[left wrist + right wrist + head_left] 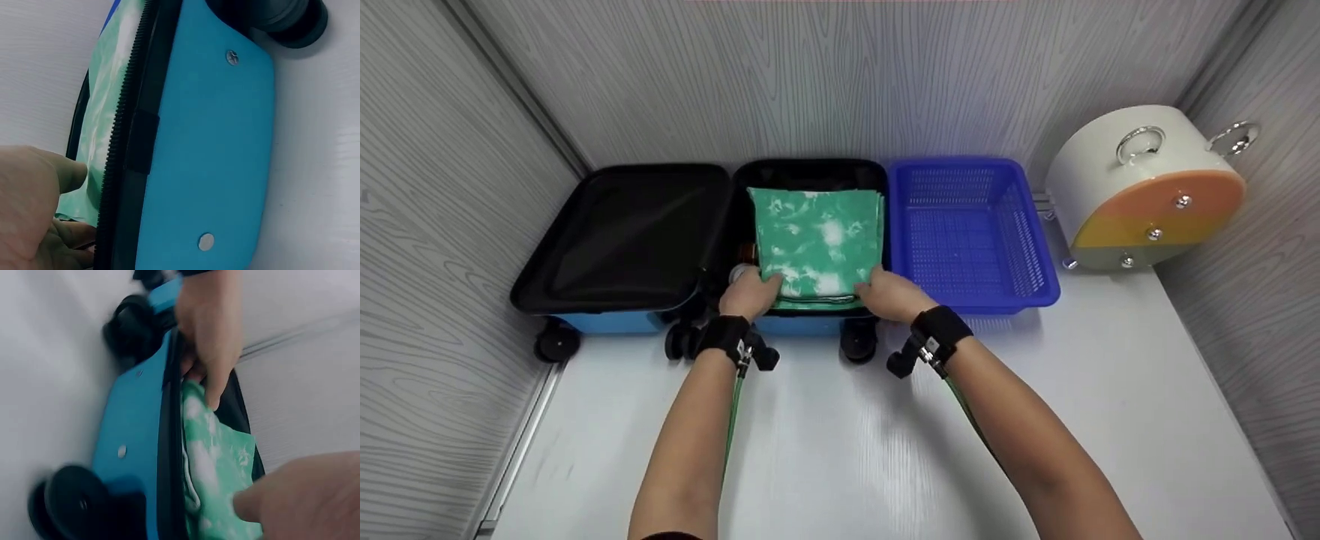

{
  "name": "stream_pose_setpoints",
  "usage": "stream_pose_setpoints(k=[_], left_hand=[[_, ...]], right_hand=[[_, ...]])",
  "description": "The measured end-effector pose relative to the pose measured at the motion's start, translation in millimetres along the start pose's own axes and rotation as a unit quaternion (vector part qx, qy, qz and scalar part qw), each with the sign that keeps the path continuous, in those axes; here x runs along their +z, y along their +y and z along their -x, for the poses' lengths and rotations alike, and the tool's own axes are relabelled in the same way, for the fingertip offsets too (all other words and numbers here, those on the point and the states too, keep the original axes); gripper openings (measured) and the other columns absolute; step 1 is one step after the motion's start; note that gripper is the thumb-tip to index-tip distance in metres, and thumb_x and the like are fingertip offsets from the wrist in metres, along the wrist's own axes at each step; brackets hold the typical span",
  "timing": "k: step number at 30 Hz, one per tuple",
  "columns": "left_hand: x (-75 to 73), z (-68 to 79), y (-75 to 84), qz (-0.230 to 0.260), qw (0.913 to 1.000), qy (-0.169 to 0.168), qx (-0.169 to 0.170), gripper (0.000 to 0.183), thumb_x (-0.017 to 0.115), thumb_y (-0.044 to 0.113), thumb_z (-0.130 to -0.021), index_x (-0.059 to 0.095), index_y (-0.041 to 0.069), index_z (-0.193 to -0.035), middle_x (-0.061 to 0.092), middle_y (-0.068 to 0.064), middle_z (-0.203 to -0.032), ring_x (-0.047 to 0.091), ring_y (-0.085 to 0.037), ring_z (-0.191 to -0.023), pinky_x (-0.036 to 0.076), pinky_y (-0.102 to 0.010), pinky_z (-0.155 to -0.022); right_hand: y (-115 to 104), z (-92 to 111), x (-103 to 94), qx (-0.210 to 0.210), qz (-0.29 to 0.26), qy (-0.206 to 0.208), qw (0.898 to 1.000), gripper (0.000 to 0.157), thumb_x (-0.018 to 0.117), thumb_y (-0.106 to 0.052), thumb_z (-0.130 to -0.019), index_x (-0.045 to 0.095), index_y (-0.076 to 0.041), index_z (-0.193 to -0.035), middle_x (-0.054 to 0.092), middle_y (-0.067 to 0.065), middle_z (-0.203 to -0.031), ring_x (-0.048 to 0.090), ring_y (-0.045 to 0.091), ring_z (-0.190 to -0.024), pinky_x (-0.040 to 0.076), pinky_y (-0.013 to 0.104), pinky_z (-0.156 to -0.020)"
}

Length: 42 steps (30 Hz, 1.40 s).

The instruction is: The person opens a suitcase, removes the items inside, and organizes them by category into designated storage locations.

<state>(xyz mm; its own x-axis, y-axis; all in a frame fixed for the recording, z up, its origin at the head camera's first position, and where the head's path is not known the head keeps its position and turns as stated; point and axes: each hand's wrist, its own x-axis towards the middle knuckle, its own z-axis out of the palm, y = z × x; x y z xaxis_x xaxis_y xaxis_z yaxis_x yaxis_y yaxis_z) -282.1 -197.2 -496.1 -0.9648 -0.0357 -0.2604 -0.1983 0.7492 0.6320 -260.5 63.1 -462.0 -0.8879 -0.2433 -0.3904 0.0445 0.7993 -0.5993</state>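
A folded green-and-white tie-dye cloth (817, 240) lies in the right half of an open blue suitcase (799, 325) with a black lining. My left hand (749, 294) grips the cloth's near left corner. In the left wrist view, the thumb (72, 173) lies on top and the fingers reach under the edge. At the near right corner, my right hand (894, 295) pinches the cloth, thumb uppermost and the other fingers mostly hidden. Beside my left hand, a brown item (748, 253) and a round pale-topped item show between the cloth and the suitcase wall.
The suitcase's other half (622, 232), covered in black, lies to the left. Against the suitcase's right side stands a blue perforated plastic basket (986, 307). Farther right sits a white rounded case (1110, 142) with striped front, metal knobs and ring handles. Grey wood-grain panels (810, 82) enclose the white table.
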Motion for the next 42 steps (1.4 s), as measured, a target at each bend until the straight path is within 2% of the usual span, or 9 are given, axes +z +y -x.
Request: stream_pose_setpoints(k=[6, 12, 15, 19, 23, 31, 35, 40, 42], left_hand=[[-4.0, -1.2, 0.0, 0.063, 0.9976, 0.002, -0.028, 0.075, 0.052, 0.045, -0.105, 0.027, 0.001, -0.160, 0.034, -0.020, -0.158, 0.049, -0.036, -0.131, 0.041, -0.048, -0.107], [-10.0, -3.9, 6.5, 0.211, 0.9751, -0.016, -0.066, 0.083, 0.059, 0.042, -0.102, 0.020, -0.001, -0.161, 0.028, -0.020, -0.162, 0.040, -0.036, -0.139, 0.037, -0.048, -0.113], [-10.9, -4.2, 8.7, 0.264, 0.9617, -0.024, -0.071, 0.078, 0.060, 0.039, -0.102, 0.026, -0.001, -0.160, 0.036, -0.020, -0.156, 0.043, -0.033, -0.132, 0.037, -0.046, -0.112], [-9.4, -4.1, 10.4, 0.292, 0.9532, -0.022, -0.074, 0.068, 0.060, 0.036, -0.103, 0.035, 0.003, -0.157, 0.048, -0.014, -0.139, 0.050, -0.025, -0.109, 0.044, -0.039, -0.097], [-9.1, -4.9, 12.5, 0.297, 0.9507, -0.030, -0.083, 0.060, 0.059, 0.036, -0.104, 0.039, 0.008, -0.153, 0.050, -0.006, -0.110, 0.043, -0.016, -0.077, 0.038, -0.030, -0.068], [-11.8, -3.5, 12.8, 0.346, 0.9343, -0.024, -0.082, 0.052, 0.057, 0.031, -0.105, 0.045, 0.003, -0.147, 0.057, -0.009, -0.110, 0.054, -0.017, -0.079, 0.046, -0.030, -0.069], [-9.5, -4.3, 16.3, 0.343, 0.9366, -0.010, -0.069, 0.045, 0.056, 0.027, -0.104, 0.048, 0.003, -0.141, 0.052, -0.006, -0.095, 0.045, -0.013, -0.064, 0.041, -0.028, -0.060], [-5.7, -4.0, 22.2, 0.325, 0.9446, 0.013, -0.044, 0.036, 0.054, 0.020, -0.103, 0.052, 0.003, -0.135, 0.043, -0.004, -0.080, 0.031, -0.013, -0.054, 0.031, -0.027, -0.052], [-5.5, -2.0, 24.2, 0.324, 0.9453, 0.018, -0.034, 0.039, 0.053, 0.017, -0.104, 0.052, 0.002, -0.140, 0.050, -0.007, -0.089, 0.037, -0.015, -0.059, 0.034, -0.028, -0.056]], right_hand=[[11, -8, 0.9, -0.024, -0.209, 0.065, 0.975, 0.031, 0.049, -0.033, -0.109, 0.057, -0.005, -0.117, 0.055, 0.006, -0.087, 0.054, 0.017, -0.060, 0.047, 0.030, -0.051], [16, -20, -4.2, -0.026, -0.417, 0.051, 0.907, 0.048, 0.056, -0.029, -0.107, 0.052, 0.006, -0.140, 0.059, 0.016, -0.125, 0.062, 0.029, -0.112, 0.054, 0.037, -0.095], [16, -24, -1.9, -0.020, -0.450, 0.042, 0.892, 0.049, 0.058, -0.028, -0.107, 0.052, 0.008, -0.139, 0.058, 0.015, -0.127, 0.061, 0.026, -0.116, 0.049, 0.039, -0.103], [9, -23, 0.9, -0.024, -0.434, 0.029, 0.900, 0.047, 0.055, -0.027, -0.107, 0.050, 0.005, -0.142, 0.057, 0.016, -0.131, 0.057, 0.026, -0.117, 0.045, 0.043, -0.106], [-1, -21, 0.7, -0.005, -0.438, 0.010, 0.899, 0.065, 0.052, -0.028, -0.108, 0.024, -0.003, -0.161, 0.039, 0.016, -0.155, 0.039, 0.029, -0.141, 0.035, 0.050, -0.115], [1, -27, 1.4, 0.006, -0.536, 0.014, 0.844, 0.067, 0.055, -0.021, -0.108, 0.021, -0.008, -0.164, 0.039, 0.015, -0.155, 0.043, 0.031, -0.141, 0.043, 0.045, -0.110], [5, -31, 4.6, 0.019, -0.554, 0.012, 0.832, 0.068, 0.056, -0.020, -0.107, 0.020, -0.010, -0.164, 0.040, 0.017, -0.154, 0.043, 0.033, -0.140, 0.042, 0.050, -0.110], [5, -34, 10.5, 0.011, -0.541, 0.056, 0.839, 0.067, 0.058, -0.011, -0.105, 0.024, -0.009, -0.162, 0.043, 0.019, -0.151, 0.049, 0.033, -0.134, 0.046, 0.047, -0.107], [4, -34, 12.3, -0.001, -0.508, 0.084, 0.857, 0.067, 0.059, -0.007, -0.103, 0.027, -0.009, -0.162, 0.042, 0.018, -0.153, 0.049, 0.031, -0.135, 0.046, 0.044, -0.107]])
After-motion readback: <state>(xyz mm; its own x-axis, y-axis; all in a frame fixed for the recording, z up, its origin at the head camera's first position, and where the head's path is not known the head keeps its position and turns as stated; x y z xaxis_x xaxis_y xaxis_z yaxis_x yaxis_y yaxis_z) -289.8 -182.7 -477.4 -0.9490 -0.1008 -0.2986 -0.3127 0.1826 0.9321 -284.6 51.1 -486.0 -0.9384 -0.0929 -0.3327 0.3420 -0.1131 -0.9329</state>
